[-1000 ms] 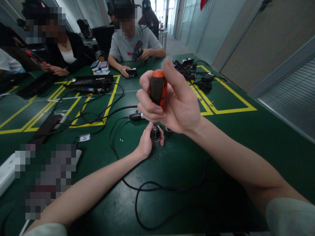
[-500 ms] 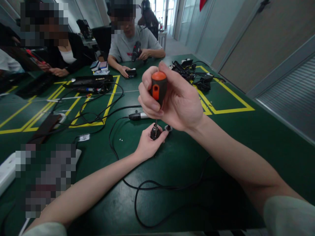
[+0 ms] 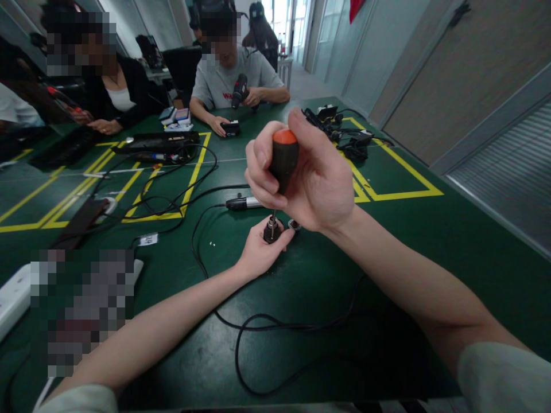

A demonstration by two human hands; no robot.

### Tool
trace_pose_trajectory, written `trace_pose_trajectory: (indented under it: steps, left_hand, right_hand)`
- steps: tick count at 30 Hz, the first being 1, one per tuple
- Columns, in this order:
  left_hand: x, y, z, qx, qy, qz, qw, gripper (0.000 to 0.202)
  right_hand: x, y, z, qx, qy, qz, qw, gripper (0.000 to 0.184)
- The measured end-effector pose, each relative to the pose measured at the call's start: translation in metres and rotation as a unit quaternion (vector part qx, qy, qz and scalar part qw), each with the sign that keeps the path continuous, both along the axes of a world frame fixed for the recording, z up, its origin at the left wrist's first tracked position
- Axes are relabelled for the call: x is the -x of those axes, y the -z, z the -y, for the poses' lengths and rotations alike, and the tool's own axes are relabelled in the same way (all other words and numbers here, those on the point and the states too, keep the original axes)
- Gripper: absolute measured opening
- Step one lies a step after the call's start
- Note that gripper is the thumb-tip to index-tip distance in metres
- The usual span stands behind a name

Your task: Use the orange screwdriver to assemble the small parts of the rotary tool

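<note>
My right hand [image 3: 310, 178] is wrapped round the black and orange handle of a screwdriver [image 3: 283, 156], held upright above the green table [image 3: 327, 275]. Its thin shaft points down into a small dark round connector part [image 3: 271, 231]. My left hand [image 3: 260, 249] pinches that part against the table, fingers closed round it. A second small round part [image 3: 294, 224] lies just right of it, beside my right palm.
A black cable [image 3: 258, 327] loops across the table in front of me, and a plug end [image 3: 241, 202] lies behind my hands. Yellow tape lines [image 3: 193, 172], more cables and black devices [image 3: 344, 137] lie farther back. Two people sit at the far side; a white power strip [image 3: 15, 295] lies at left.
The screwdriver handle has turned in my right hand; the orange side patch no longer faces me. My left hand shifted its grip on the round part slightly. Both hands stay in place.
</note>
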State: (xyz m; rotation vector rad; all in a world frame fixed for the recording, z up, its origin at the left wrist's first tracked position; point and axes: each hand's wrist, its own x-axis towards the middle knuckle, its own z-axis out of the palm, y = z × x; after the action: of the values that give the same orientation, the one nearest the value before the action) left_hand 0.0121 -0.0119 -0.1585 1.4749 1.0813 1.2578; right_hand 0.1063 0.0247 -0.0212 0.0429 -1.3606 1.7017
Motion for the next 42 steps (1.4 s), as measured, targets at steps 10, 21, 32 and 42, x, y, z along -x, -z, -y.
trace_pose_trajectory:
  steps: [10, 21, 32, 42]
  left_hand:
    - [0.001, 0.001, -0.001, 0.008, 0.0, 0.004, 1.0, 0.032]
    - [0.001, 0.004, -0.002, 0.022, 0.015, 0.023, 0.999, 0.029]
    - [0.002, 0.002, -0.001, 0.023, 0.015, 0.016, 0.999, 0.028]
    - [0.001, 0.001, -0.001, 0.025, 0.02, 0.022, 0.999, 0.027]
  right_hand:
    - [-0.005, -0.003, 0.006, 0.017, -0.011, 0.002, 1.0, 0.051]
    - [-0.007, -0.005, 0.006, 0.028, -0.011, 0.007, 1.0, 0.054]
    - [0.002, 0.004, -0.007, 0.028, -0.046, 0.013, 0.998, 0.058]
    - [-0.003, 0.001, -0.003, 0.047, -0.026, 0.048, 0.997, 0.05]
